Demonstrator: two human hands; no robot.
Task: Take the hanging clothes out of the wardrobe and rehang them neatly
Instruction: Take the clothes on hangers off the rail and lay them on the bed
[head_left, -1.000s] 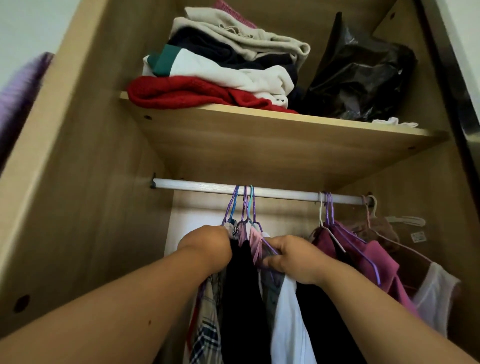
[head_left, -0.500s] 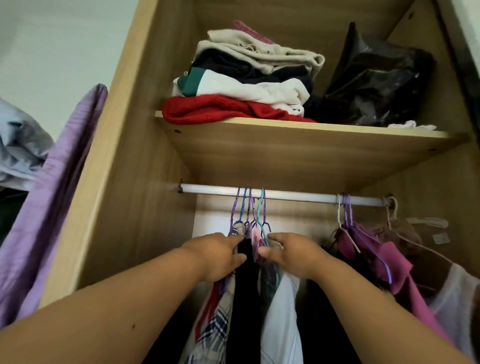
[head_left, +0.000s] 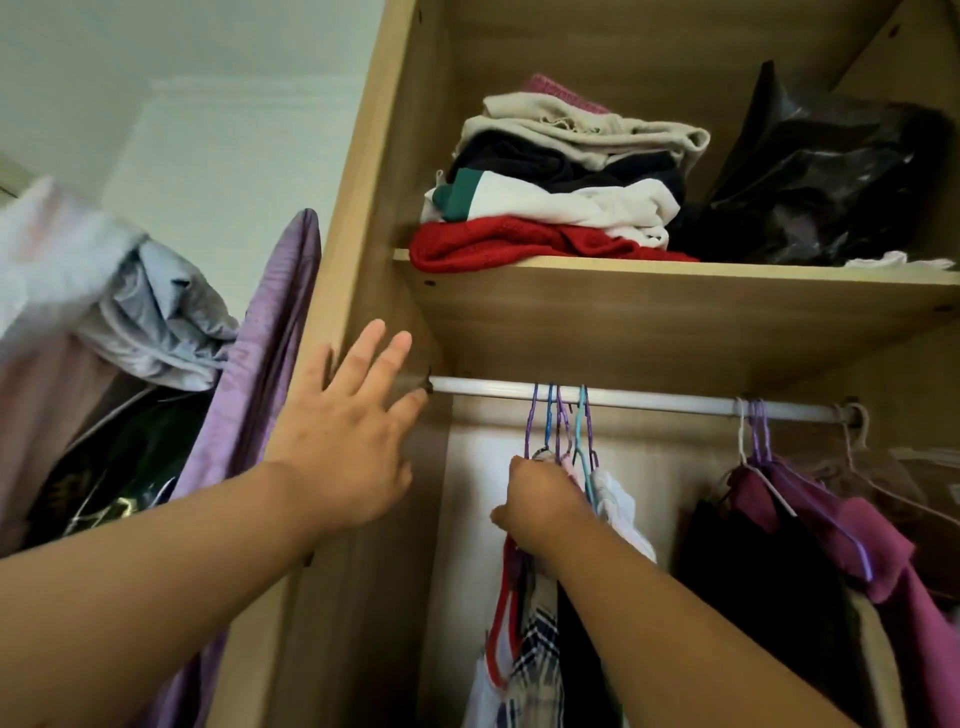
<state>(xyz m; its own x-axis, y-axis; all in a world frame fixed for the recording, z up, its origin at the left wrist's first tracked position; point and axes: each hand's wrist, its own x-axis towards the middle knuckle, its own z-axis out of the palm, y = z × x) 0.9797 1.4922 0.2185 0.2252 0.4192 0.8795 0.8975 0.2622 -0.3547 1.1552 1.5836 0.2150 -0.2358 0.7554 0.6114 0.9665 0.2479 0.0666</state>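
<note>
A white rail (head_left: 649, 401) runs across the wooden wardrobe under a shelf. A bunch of purple and blue hangers (head_left: 561, 421) hooks on its left part, carrying a checked shirt (head_left: 535, 670), a dark garment and white clothes. My right hand (head_left: 543, 506) grips this bunch just below the hooks. My left hand (head_left: 345, 441) is raised with fingers spread, at the wardrobe's left wall near the rail's end, holding nothing. A second group with a magenta garment (head_left: 831, 525) hangs at the right of the rail.
Folded clothes (head_left: 556, 197) and a black plastic bag (head_left: 826, 176) lie on the shelf (head_left: 675, 306) above the rail. Outside the wardrobe on the left, a purple cloth (head_left: 260, 364) and pale crumpled clothes (head_left: 150, 322) hang or pile against the wall.
My left hand let go of the hanger bunch and rose up-left to the wardrobe wall, fingers spread. My right hand now grips the bunch alone. The view swung left.
</note>
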